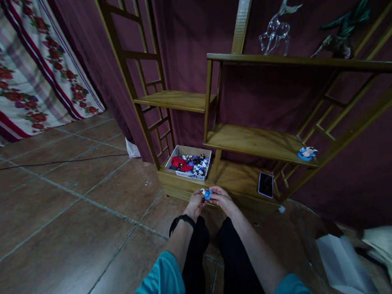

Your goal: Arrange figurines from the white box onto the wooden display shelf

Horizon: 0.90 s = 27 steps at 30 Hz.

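Between my two hands is a small blue-and-white figurine [207, 194], too small to make out in detail. My left hand [196, 202] grips it from the left, fingers closed around its side. From the right, the fingers of my right hand [222, 198] pinch it too. Just beyond my hands, on the low shelf, stands an open box [201, 177] full of small figures and pieces in red, black, white and purple. A similar blue-and-white figurine [307, 153] sits at the right end of the middle shelf.
A tablet or phone [266, 185] with a dark screen lies on the low shelf at right. Glass deer [277, 29] and a dark green sculpture [346, 28] stand on the top shelf [304, 59]. White paper or a bag [344, 262] lies on the floor at lower right.
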Tool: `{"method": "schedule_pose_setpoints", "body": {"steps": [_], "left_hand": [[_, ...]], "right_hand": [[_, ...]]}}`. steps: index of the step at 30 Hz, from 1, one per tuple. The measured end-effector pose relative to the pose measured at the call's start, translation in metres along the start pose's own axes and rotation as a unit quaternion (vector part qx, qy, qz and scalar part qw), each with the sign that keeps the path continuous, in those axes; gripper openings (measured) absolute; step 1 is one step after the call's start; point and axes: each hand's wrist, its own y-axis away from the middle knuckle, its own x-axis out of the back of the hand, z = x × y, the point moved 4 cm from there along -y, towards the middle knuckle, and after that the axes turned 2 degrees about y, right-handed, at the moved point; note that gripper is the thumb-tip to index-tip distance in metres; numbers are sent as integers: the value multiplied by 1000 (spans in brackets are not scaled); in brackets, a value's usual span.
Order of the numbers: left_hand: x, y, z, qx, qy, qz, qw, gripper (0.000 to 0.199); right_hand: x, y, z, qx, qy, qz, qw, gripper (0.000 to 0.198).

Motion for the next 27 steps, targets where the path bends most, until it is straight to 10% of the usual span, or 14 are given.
{"method": "schedule_pose_setpoints", "body": {"steps": [27], "left_hand": [[-4,4,2,43,38,-50,997,12]], "right_hand": [[19,-14,16,-37,-53,64,996,22]]}}
